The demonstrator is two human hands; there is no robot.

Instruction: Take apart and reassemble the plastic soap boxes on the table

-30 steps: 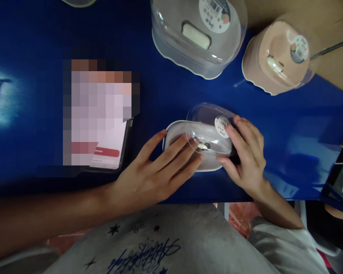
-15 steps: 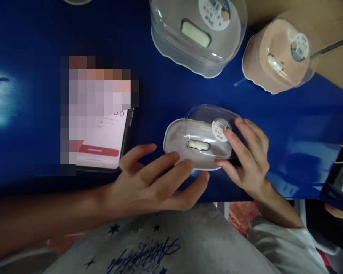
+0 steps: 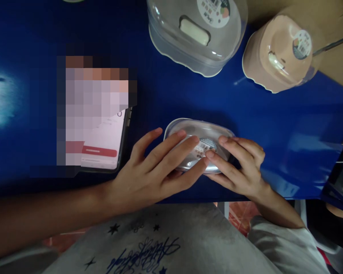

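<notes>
Seating the lid (image 3: 210, 131) on the small box (image 3: 169, 124), on the desk (image 3: 286, 121), seems the step; left hand (image 3: 151, 171) spreads over the lid, right hand (image 3: 244, 167) at its end, grip unclear. Next likely calls for even pressure.

Clear lid (image 3: 213, 128) partly covered, phone (image 3: 104, 139) mostly masked
The left hand (image 3: 156, 165) and right hand (image 3: 244, 167) hide parts of the lid and of its round label (image 3: 204, 145), whose print is too small to read. Coarse blocks blur out most of the phone's screen. The top edge crops the large grey container (image 3: 193, 57) and nearly all of a pale rim (image 3: 73, 0). The peach container's (image 3: 255, 62) sticker (image 3: 302, 44) is illegible too; a thin rod (image 3: 335, 43) runs off at right.
</notes>
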